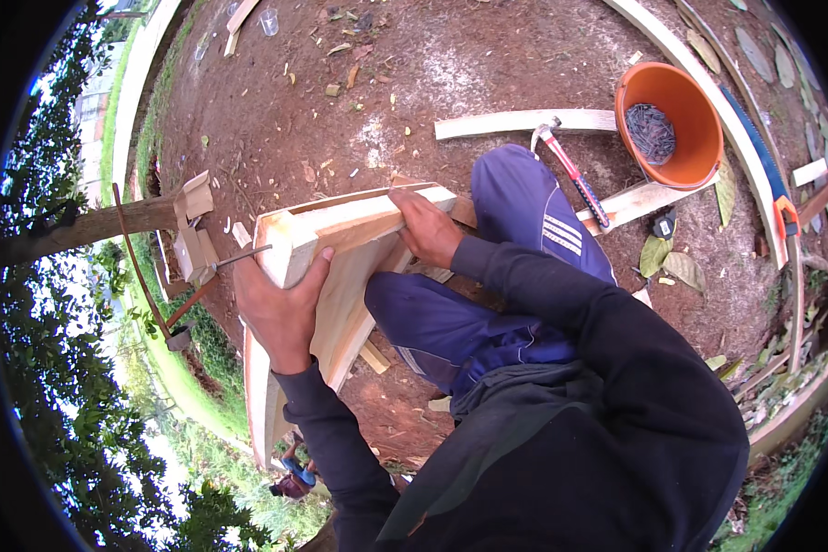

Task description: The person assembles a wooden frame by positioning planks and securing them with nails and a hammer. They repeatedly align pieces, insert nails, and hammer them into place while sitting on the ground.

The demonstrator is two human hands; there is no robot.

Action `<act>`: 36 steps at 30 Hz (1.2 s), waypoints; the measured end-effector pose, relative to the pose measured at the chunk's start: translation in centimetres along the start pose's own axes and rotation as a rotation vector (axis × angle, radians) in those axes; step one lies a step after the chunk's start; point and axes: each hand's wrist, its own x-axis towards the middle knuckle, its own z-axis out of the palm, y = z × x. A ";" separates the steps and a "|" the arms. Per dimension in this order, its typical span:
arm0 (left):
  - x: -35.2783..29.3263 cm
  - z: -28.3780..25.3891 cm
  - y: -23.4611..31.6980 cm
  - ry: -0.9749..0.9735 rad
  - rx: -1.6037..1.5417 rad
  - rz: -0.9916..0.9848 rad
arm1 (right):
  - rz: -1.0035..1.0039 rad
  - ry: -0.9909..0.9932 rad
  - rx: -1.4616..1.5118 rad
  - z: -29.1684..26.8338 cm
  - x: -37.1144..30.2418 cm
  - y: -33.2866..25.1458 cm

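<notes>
Ground (276, 101): reddish soil is lying strewn with leaves (685, 270) and wood scraps (374, 357).
Timber frame (354, 219): is standing ahead and left of the bent knees (515, 189), both hands on it.
Bucket (704, 124): orange, is sitting off to the right.
Saw (786, 217): is lying along a long pale plank (658, 29), far right.
Hammer (575, 175): is spanning two pale boards (497, 124).
Left hand (281, 313): is gripping the frame's left corner, thumb spread wide, fingertips hidden.
Right hand (425, 228): is curling part-closed over the top timber, some fingertips hidden.
Nails (651, 133): are heaping inside the bucket.
</notes>
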 end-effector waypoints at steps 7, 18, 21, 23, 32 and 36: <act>-0.2 0.1 -0.1 0.009 0.046 -0.002 | 0.005 -0.010 0.044 0.0 0.9 -0.1; -0.2 0.1 -0.1 0.002 0.030 -0.003 | -0.011 0.001 0.060 0.2 0.8 0.2; -0.2 0.1 -0.2 -0.002 0.022 0.003 | -0.023 0.007 0.042 0.4 0.9 0.5; -0.1 0.1 -0.4 -0.013 -0.004 0.024 | -0.020 0.008 0.034 0.5 1.0 0.6; 0.1 0.0 -0.9 -0.006 0.000 0.028 | -0.011 -0.002 0.016 0.1 1.5 0.6; 0.0 0.1 -0.8 -0.010 -0.029 0.030 | 0.010 -0.010 0.051 -0.2 1.4 0.5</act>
